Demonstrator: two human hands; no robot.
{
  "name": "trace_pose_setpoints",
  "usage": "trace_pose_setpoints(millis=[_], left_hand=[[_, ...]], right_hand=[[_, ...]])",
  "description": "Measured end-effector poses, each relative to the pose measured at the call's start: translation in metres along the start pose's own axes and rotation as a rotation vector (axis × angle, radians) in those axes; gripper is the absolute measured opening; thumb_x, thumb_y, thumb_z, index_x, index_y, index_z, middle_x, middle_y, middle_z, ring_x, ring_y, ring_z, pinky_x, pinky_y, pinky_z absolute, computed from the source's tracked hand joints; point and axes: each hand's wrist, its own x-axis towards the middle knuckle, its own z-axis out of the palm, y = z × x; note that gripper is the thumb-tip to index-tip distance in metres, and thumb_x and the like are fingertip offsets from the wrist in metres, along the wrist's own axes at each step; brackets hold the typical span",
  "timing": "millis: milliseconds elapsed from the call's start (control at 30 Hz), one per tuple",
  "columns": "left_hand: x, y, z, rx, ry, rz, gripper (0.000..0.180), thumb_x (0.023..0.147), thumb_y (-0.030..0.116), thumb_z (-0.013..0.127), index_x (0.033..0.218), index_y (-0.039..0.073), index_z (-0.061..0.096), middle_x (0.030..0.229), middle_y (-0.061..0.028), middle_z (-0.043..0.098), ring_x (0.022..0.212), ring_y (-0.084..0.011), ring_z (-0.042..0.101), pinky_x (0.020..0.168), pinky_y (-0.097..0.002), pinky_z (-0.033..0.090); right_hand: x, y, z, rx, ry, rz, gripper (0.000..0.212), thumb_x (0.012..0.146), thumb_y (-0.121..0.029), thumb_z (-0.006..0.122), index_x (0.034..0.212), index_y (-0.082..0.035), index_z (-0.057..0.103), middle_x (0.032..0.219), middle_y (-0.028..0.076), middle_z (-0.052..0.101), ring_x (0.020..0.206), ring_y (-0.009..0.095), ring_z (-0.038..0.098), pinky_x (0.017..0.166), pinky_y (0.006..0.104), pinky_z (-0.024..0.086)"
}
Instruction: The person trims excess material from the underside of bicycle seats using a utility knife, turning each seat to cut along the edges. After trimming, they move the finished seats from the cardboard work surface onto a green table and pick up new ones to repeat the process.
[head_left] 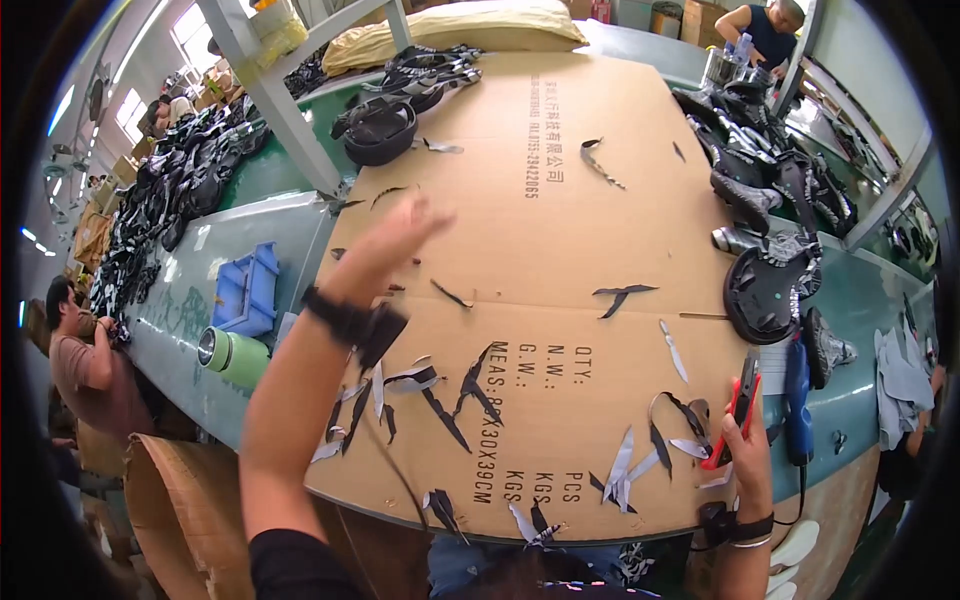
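Head view: red-and-black hand tool (741,405) in the right hand (745,455), left hand (405,228) over a cardboard sheet (540,250).
At lower right, the right hand's fingers close round the tool, which points up the frame. Left of centre, the left hand is near the black padded pieces (382,135) at upper left; blurred, so I cannot tell how wide its fingers stand. Black and pale scraps (619,472) lie thickest on the sheet's lower part. A blue corded tool (797,400) is at right.

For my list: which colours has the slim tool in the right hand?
The tool is red and black (head view).
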Motion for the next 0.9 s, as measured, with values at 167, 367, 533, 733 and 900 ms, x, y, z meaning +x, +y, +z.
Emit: trace_pose_setpoints(millis=[167,367,533,733,900], left_hand=[[-0.094,-0.115,-0.022,0.345,0.034,0.000,0.071,0.090,0.047,0.060,0.140,0.000,0.040,0.146,-0.0263,0.033,0.137,-0.0365,0.032,0.112,-0.0409,0.027],[-0.168,-0.147,0.081,0.476,0.149,0.279,0.073,0.084,0.051,0.064,0.140,0.010,0.041,0.147,-0.0268,0.028,0.140,-0.0423,0.022,0.113,-0.0510,0.018],[-0.248,-0.114,0.180,0.232,-0.053,0.448,0.062,0.081,0.026,0.070,0.133,0.006,0.044,0.137,-0.0209,0.037,0.131,-0.0396,0.030,0.106,-0.0520,0.026],[-0.297,-0.073,0.216,-0.497,-0.800,0.171,0.051,0.088,0.017,0.066,0.132,0.004,0.044,0.125,-0.0177,0.050,0.107,-0.0337,0.058,0.087,-0.0405,0.049],[-0.277,-0.041,0.215,-0.100,-0.573,0.606,0.015,0.087,0.017,0.067,0.100,0.009,0.064,0.072,-0.0106,0.064,0.070,-0.0286,0.065,0.064,-0.0353,0.053]], right_hand=[[-0.002,0.007,0.036,-0.122,-0.277,-0.163,0.055,0.089,-0.021,0.063,0.138,-0.003,0.045,0.111,0.003,0.052,0.099,0.015,0.051,0.090,0.0288,0.042],[-0.044,0.014,0.111,-0.184,-0.407,-0.280,0.048,0.084,-0.023,0.066,0.126,-0.003,0.054,0.114,0.013,0.061,0.112,0.030,0.053,0.102,0.0414,0.034],[-0.091,0.013,0.096,-0.336,-0.479,-0.496,0.044,0.087,-0.028,0.066,0.123,-0.005,0.055,0.102,0.011,0.064,0.098,0.025,0.060,0.087,0.0410,0.045],[-0.078,0.009,0.011,-0.336,-0.522,-0.561,0.037,0.087,-0.025,0.069,0.116,-0.005,0.058,0.082,0.008,0.061,0.067,0.016,0.061,0.063,0.0303,0.049],[0.010,-0.020,-0.056,0.136,0.205,-0.205,0.046,0.084,-0.012,0.070,0.126,-0.004,0.054,0.091,0.003,0.060,0.074,0.010,0.058,0.063,0.0254,0.050]])
